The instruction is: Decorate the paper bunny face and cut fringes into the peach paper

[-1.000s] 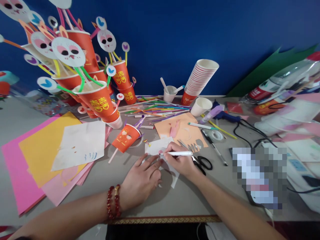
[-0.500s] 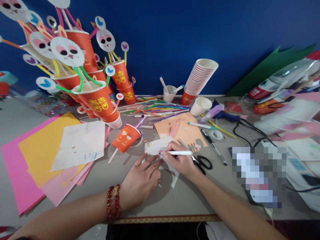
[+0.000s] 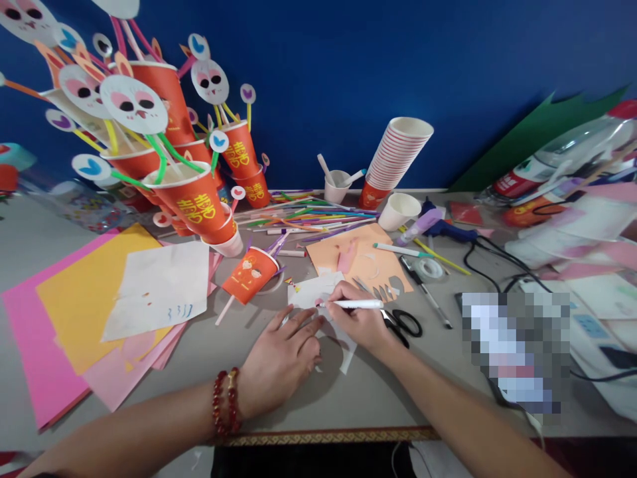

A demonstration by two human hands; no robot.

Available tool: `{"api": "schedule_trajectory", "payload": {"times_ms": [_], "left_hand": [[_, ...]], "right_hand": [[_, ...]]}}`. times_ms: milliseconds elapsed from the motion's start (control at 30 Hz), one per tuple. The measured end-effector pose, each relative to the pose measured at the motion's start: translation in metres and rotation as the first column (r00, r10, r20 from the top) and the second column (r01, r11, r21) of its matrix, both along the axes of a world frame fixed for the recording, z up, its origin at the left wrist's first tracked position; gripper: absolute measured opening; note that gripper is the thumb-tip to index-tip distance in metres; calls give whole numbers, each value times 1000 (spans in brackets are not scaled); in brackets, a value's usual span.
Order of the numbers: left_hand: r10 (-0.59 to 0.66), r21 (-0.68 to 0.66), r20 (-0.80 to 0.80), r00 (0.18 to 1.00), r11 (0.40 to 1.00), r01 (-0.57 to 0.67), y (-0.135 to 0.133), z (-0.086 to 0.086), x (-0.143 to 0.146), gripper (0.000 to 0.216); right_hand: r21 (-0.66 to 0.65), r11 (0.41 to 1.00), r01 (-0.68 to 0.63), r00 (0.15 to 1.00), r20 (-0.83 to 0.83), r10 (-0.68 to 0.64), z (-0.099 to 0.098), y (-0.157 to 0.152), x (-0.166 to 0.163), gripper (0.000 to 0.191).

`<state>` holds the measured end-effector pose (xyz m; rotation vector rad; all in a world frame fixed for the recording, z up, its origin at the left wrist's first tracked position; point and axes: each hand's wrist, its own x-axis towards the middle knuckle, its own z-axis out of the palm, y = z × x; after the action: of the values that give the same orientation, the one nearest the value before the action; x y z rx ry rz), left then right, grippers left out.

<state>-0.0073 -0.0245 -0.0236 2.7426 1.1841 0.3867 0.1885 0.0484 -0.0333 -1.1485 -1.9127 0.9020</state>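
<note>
Between the fingers of my right hand is a white marker, its tip down on a piece of white paper. My left hand lies with its fingers stretched over the lower left part of this paper, pressing it to the table. Where the tip meets the paper, a small pinkish patch shows, partly hidden by my fingers. Right beside my right hand lie black-handled scissors. A red paper cup with purple pipe cleaners lies tilted to the upper left of my left hand.
Stacked red cups with rabbit faces stand at the left, behind coloured paper sheets. Pipe cleaners, a stack of cups and an orange sheet lie farther back. At right are a glue gun, cords and a bottle.
Almost nothing differs. Both hands keep their places on the paper, and the marker has shifted only very slightly in my right hand.
</note>
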Motion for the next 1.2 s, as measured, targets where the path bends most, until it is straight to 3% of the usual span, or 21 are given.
{"api": "schedule_trajectory", "payload": {"times_ms": [1200], "left_hand": [[3, 17, 9, 1000, 1000, -3, 1, 1, 1, 8]], "right_hand": [[-12, 1000, 4, 997, -74, -5, -2, 0, 1, 15]]}}
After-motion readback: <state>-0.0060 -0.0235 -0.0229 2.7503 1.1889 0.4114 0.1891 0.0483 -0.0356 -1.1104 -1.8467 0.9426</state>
